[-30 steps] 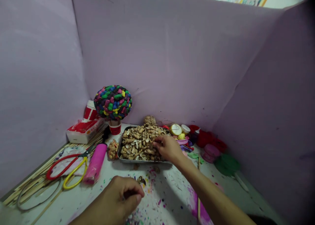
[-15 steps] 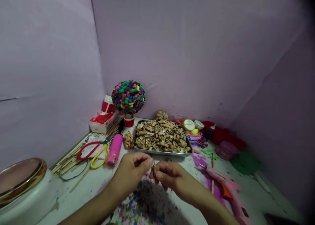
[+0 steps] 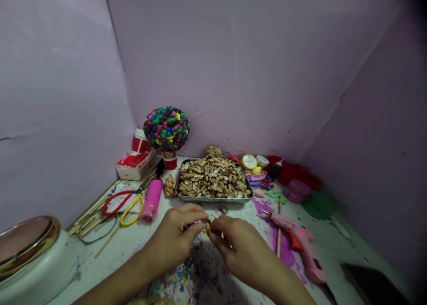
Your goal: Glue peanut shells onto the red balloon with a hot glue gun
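My left hand is closed, its thumb and forefinger pinching one end of a small brown peanut shell. From the other side my right hand grips the same shell with thumb and bent fingers. The fingertips of both hands nearly meet and hide most of it. Just beyond them is a metal tray heaped with peanut shells. One loose shell piece lies on the table between the tray and my hands. Beneath my hands the white tabletop is speckled with paint.
Left stand scissors, a pink roll, sticks and a white pot with a gold-rimmed lid. Behind is a colourful ball-topped tree in a red cup. On the right lie a pink glue gun, paint tubs and a dark flat object.
The shell, earlier upright and visible at my right fingertips, is now mostly covered, with both hands' fingers closed around it. The view has turned slightly right.
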The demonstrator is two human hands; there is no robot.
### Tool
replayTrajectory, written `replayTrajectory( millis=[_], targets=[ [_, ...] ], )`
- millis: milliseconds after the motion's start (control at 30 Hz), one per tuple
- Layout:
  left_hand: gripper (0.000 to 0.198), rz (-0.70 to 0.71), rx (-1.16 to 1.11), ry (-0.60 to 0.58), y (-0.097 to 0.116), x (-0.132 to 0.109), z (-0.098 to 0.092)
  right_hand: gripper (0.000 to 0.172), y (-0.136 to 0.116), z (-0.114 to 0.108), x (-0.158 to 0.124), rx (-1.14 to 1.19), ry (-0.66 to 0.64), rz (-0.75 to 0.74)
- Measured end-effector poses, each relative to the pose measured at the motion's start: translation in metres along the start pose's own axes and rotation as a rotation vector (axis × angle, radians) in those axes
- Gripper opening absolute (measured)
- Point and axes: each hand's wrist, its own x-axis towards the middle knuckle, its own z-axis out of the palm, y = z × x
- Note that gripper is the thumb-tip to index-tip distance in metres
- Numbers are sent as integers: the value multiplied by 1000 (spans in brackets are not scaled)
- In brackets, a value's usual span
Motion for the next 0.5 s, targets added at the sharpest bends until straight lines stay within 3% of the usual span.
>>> replayTrajectory(
  millis=[267,500],
  targets=[
    [22,-146,264,-102,3,0,-2,16,3,4,4,33,96,-19],
    [22,-177,282,-103,3,-2,0,12,2,12,6,161,153,-62]
  ],
)
